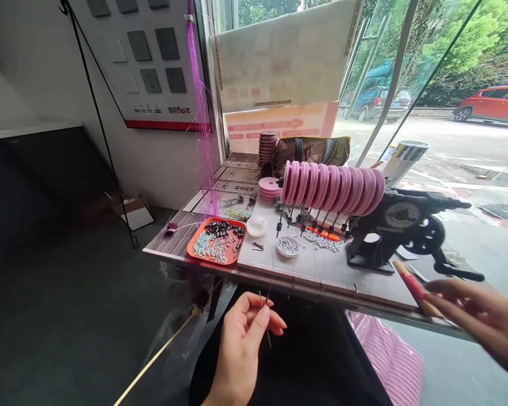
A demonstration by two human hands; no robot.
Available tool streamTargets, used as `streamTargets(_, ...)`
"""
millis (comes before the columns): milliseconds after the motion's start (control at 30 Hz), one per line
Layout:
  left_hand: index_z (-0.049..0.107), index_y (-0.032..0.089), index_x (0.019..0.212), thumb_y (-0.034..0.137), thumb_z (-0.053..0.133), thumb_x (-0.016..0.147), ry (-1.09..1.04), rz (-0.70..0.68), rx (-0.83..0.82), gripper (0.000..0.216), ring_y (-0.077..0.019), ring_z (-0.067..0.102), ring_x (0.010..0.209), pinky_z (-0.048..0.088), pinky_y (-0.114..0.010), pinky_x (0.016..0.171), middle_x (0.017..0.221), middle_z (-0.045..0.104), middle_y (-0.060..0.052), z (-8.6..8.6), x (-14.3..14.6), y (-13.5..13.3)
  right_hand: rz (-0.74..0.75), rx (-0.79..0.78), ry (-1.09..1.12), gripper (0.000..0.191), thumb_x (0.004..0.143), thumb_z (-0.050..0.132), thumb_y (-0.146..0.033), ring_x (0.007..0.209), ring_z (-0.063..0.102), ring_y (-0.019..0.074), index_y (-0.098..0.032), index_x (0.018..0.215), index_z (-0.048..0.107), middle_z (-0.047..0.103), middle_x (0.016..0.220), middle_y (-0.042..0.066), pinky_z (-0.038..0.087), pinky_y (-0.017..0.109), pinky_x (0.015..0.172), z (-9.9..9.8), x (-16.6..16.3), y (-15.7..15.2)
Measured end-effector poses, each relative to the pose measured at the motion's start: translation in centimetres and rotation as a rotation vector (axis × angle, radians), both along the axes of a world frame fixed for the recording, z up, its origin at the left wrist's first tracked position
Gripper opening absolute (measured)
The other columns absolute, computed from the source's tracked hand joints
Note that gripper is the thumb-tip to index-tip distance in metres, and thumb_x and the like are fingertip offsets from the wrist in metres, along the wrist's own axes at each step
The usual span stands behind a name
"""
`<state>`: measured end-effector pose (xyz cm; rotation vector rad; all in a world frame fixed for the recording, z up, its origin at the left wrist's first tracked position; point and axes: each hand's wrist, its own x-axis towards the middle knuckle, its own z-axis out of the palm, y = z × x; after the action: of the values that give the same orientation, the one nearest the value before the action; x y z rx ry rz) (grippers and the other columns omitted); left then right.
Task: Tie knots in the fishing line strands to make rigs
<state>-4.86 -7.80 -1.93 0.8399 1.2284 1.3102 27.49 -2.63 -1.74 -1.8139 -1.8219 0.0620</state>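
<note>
My left hand (245, 332) is below the table's front edge, over my lap, with thumb and fingers pinched on a thin dark needle-like pin (266, 316). My right hand (482, 318) is at the right, near the table's front edge, blurred by motion, with fingers around a red and tan stick (415, 287). A row of pink-purple spools (332, 189) sits on a black hand-crank winding machine (402, 225) just behind the right hand.
An orange tray (217, 241) of beads and small dark parts lies at the table's left. A small white dish of beads (288, 246), a white cup (257, 226), stacked pink spools (270, 188) and hanging purple threads (200, 113) stand further back. A thin yellow rod (156, 358) slants down left.
</note>
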Motion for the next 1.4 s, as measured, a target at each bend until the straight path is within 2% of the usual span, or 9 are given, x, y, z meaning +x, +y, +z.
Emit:
streamTargets(133, 0.057, 0.018, 0.080, 0.032, 0.056, 0.081, 0.134, -0.001, 0.027, 0.014, -0.0145, 0.061, 0.063, 0.045, -0.026, 0.067, 0.063, 0.069, 0.000, -0.3, 0.2, 0.0, 0.448, -0.243, 0.322, 0.025, 0.081, 0.051, -0.044, 0.065, 0.062, 0.0189, -0.023, 0.076, 0.064, 0.067, 0.074, 0.004, 0.049, 0.026, 0.058, 1.9, -9.5, -2.0)
streamTargets(300, 0.060, 0.018, 0.078, 0.033, 0.059, 0.079, 0.268, -0.004, 0.039, 0.015, -0.0173, 0.063, 0.065, 0.046, -0.026, 0.066, 0.066, 0.070, -0.002, 0.2, 0.2, -0.3, 0.656, -0.419, 0.887, 0.022, 0.082, 0.053, -0.039, 0.073, 0.058, 0.0160, -0.018, 0.086, 0.060, 0.063, 0.078, 0.003, 0.046, 0.024, 0.067, 1.8, -17.9, -1.3)
streamTargets(433, 0.059, 0.018, 0.074, 0.033, 0.057, 0.080, 0.299, -0.033, 0.064, 0.016, -0.0185, 0.064, 0.067, 0.047, -0.026, 0.065, 0.070, 0.071, -0.004, 0.5, 0.1, -0.6, 0.702, -0.602, 1.222, 0.029, 0.078, 0.059, -0.042, 0.048, 0.040, 0.0078, -0.015, 0.068, 0.053, 0.047, 0.055, -0.004, 0.033, 0.020, 0.047, 0.4, -20.3, -0.2)
streamTargets(667, 0.059, 0.018, 0.073, 0.031, 0.058, 0.080, 0.200, -0.061, 0.044, 0.015, -0.0172, 0.063, 0.064, 0.047, -0.025, 0.065, 0.065, 0.069, -0.003, 0.5, 0.3, -0.1, 0.651, -0.704, 1.489, 0.024, 0.078, 0.059, -0.036, 0.047, 0.037, 0.0067, -0.016, 0.067, 0.051, 0.043, 0.054, -0.006, 0.030, 0.020, 0.048, -0.3, -20.3, -0.3)
streamTargets(833, 0.059, 0.018, 0.073, 0.032, 0.058, 0.080, 0.188, -0.092, 0.044, 0.017, -0.0164, 0.061, 0.063, 0.046, -0.024, 0.063, 0.065, 0.068, -0.003, 0.5, 0.6, 0.0, 0.708, -0.704, 1.480, 0.028, 0.073, 0.066, -0.038, 0.042, 0.035, 0.0059, -0.016, 0.065, 0.050, 0.041, 0.049, -0.007, 0.026, 0.020, 0.043, -0.1, -20.6, -0.3)
streamTargets(967, 0.061, 0.019, 0.092, 0.029, 0.058, 0.079, 0.393, -0.194, 0.017, 0.016, -0.0187, 0.062, 0.059, 0.045, -0.026, 0.061, 0.060, 0.068, -0.002, 0.7, -0.4, -0.1, 0.532, -0.560, 1.449, 0.028, 0.073, 0.065, -0.039, 0.045, 0.030, 0.0054, -0.016, 0.066, 0.049, 0.039, 0.055, -0.007, 0.024, 0.020, 0.043, -0.6, -20.0, 0.3)
streamTargets(1100, 0.063, 0.023, 0.079, 0.025, 0.056, 0.080, 0.902, -0.113, 0.155, 0.007, -0.0224, 0.064, 0.065, 0.040, -0.027, 0.060, 0.066, 0.069, -0.005, 1.1, -2.1, 2.3, 0.524, -0.349, 1.043, 0.022, 0.080, 0.056, -0.034, 0.057, 0.042, 0.0111, -0.016, 0.067, 0.053, 0.048, 0.060, -0.003, 0.035, 0.023, 0.055, -0.7, -18.8, 0.8)
streamTargets(1200, 0.063, 0.022, 0.076, 0.022, 0.046, 0.085, 1.417, -0.081, 0.291, 0.019, -0.0244, 0.064, 0.067, 0.039, -0.030, 0.060, 0.070, 0.068, -0.007, 1.4, -2.4, 5.9, 0.510, -0.258, 0.666, 0.013, 0.082, 0.050, -0.025, 0.064, 0.051, 0.0160, -0.017, 0.076, 0.058, 0.056, 0.066, 0.001, 0.038, 0.027, 0.062, -0.5, -18.1, 0.3)
streamTargets(1400, 0.064, 0.021, 0.080, 0.013, 0.050, 0.080, 1.441, -0.177, 0.473, 0.016, -0.0240, 0.059, 0.083, 0.042, -0.033, 0.071, 0.087, 0.065, -0.007, 0.8, -1.7, 10.7, 0.395, -0.014, 0.264, 0.015, 0.087, 0.044, -0.023, 0.069, 0.058, 0.0180, -0.019, 0.083, 0.059, 0.062, 0.076, 0.004, 0.041, 0.026, 0.062, 0.2, -12.8, -0.5)
